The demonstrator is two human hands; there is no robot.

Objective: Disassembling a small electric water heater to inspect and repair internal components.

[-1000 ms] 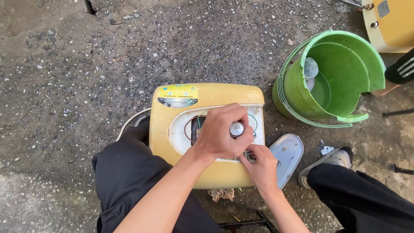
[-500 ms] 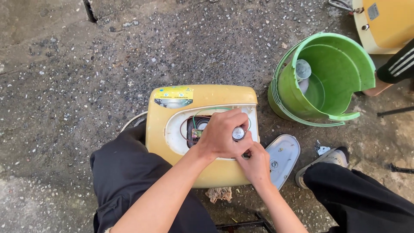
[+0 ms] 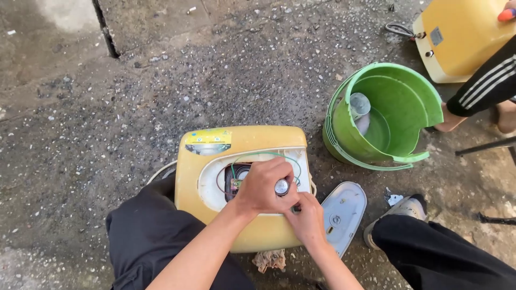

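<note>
Gripping screwdriver (image 3: 281, 187), left hand (image 3: 264, 186) fisted, right hand (image 3: 308, 219) bracing

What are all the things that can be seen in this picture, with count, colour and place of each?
yellow appliance casing: 1, yellow with a white opened panel and thin wires inside, centre, between the knees
tool with round silver end: 1, silver, over the open panel, gripped by the left hand
white cover: 1, white, on the ground right of the casing
green bucket: 1, green, cracked rim, upper right, a pale round object inside
second yellow casing: 1, yellow, top right corner
rag: 1, beige, below the casing
another person's sleeve: 1, black with white stripes, right edge
left hand: 1, closed on the tool
right hand: 1, at the panel's lower edge, beneath the left hand
</note>
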